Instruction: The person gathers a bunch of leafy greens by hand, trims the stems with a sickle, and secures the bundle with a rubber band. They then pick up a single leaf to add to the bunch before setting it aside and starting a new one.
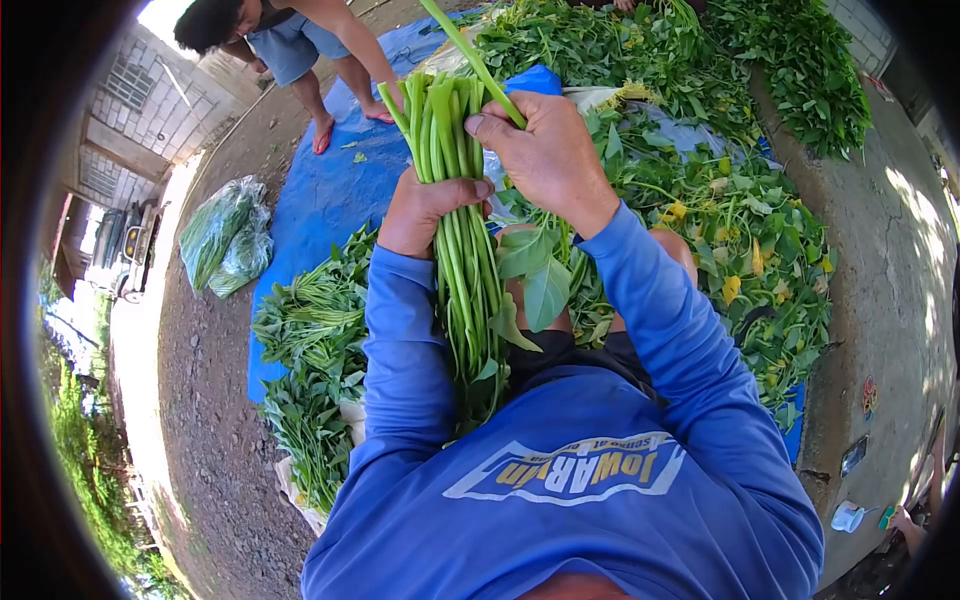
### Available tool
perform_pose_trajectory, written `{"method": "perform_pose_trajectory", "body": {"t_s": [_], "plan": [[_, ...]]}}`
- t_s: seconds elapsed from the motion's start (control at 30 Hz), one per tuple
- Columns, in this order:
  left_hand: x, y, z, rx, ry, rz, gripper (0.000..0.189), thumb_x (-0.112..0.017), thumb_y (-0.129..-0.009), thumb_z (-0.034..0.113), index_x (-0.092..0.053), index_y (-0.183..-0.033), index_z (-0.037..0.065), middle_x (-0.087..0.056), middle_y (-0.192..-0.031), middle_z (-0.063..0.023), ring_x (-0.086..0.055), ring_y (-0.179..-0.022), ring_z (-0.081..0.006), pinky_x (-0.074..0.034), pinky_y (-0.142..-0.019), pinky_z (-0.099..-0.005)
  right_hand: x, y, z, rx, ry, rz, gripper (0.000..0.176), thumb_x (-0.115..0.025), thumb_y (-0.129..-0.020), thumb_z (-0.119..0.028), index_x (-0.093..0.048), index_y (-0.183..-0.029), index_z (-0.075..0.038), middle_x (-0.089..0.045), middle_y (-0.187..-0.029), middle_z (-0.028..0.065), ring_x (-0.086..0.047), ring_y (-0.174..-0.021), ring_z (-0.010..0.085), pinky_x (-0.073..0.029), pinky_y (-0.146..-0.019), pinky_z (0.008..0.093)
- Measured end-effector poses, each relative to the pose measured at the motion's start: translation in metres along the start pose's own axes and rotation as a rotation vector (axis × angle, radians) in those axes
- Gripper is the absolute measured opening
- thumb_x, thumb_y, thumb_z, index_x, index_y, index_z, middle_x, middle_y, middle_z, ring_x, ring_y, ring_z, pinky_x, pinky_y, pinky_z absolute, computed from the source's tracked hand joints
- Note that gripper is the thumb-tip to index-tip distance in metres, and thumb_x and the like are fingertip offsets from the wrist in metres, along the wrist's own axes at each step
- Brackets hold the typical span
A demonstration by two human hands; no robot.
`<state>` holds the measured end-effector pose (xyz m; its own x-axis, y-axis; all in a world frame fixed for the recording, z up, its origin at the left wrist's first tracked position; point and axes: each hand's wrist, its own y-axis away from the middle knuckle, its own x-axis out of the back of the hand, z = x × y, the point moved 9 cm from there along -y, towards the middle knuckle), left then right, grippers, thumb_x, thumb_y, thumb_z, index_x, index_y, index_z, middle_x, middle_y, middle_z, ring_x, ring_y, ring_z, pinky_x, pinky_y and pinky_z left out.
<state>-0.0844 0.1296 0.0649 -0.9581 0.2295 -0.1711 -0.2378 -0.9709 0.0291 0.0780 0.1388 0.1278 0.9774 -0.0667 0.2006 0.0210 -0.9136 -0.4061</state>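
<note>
My left hand (425, 208) grips a thick bundle of green leafy stalks (462, 240), cut ends pointing away from me and leaves hanging toward my lap. A single long green stem (472, 60) is pinched in my right hand (545, 155), laid against the top of the bundle. Both arms wear blue long sleeves.
A blue tarp (325, 195) lies on the dirt ground, with heaps of leafy greens (315, 370) left of me and loose leaves (740, 230) to the right and ahead. Another person (290, 40) squats at the tarp's far edge. A plastic bag of greens (228, 235) sits on the left. Concrete runs along the right.
</note>
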Motion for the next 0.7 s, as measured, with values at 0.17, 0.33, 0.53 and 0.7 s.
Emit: {"method": "perform_pose_trajectory", "body": {"t_s": [0.17,0.33,0.53,0.7], "plan": [[-0.011,0.012,-0.002,0.041,0.182,-0.099,0.051,-0.076,-0.076,0.004,-0.062,-0.124,-0.004,-0.074,-0.103,-0.0196,-0.073,-0.081,-0.0249,-0.063,-0.074,-0.0401,-0.019,-0.007,0.028,-0.050,-0.129,0.062,0.034,-0.073,-0.093,-0.029,-0.073,-0.093,0.005,-0.070,-0.075,0.0187,-0.071,-0.070,0.0295,-0.053,-0.066,0.0417],[0.008,0.002,-0.020,0.055,0.279,-0.155,0.052,-0.078,-0.075,0.005,-0.060,-0.124,-0.003,-0.068,-0.098,-0.0164,-0.071,-0.083,-0.0290,-0.061,-0.073,-0.0413,-0.032,-0.010,0.027,0.029,-0.166,-0.003,0.035,-0.069,-0.100,-0.030,-0.068,-0.107,0.004,-0.071,-0.086,0.0144,-0.069,-0.073,0.0192,-0.052,-0.063,0.0384],[0.030,0.008,-0.003,0.002,0.404,-0.150,0.053,-0.074,-0.078,0.011,-0.056,-0.127,0.000,-0.063,-0.100,-0.0108,-0.065,-0.083,-0.0225,-0.056,-0.080,-0.0400,0.041,0.020,-0.029,-0.038,-0.164,-0.034,0.027,-0.062,-0.108,-0.023,-0.069,-0.112,0.002,-0.066,-0.088,0.0065,-0.064,-0.079,0.0128,-0.053,-0.071,0.0288],[0.039,0.003,0.024,-0.091,0.411,-0.115,0.055,-0.074,-0.079,0.013,-0.054,-0.129,0.000,-0.065,-0.101,-0.0110,-0.068,-0.086,-0.0238,-0.059,-0.083,-0.0432,0.016,0.070,-0.043,0.099,-0.205,-0.093,0.021,-0.070,-0.102,-0.014,-0.073,-0.111,0.005,-0.069,-0.094,0.0087,-0.065,-0.085,0.0127,-0.053,-0.075,0.0285]]}}
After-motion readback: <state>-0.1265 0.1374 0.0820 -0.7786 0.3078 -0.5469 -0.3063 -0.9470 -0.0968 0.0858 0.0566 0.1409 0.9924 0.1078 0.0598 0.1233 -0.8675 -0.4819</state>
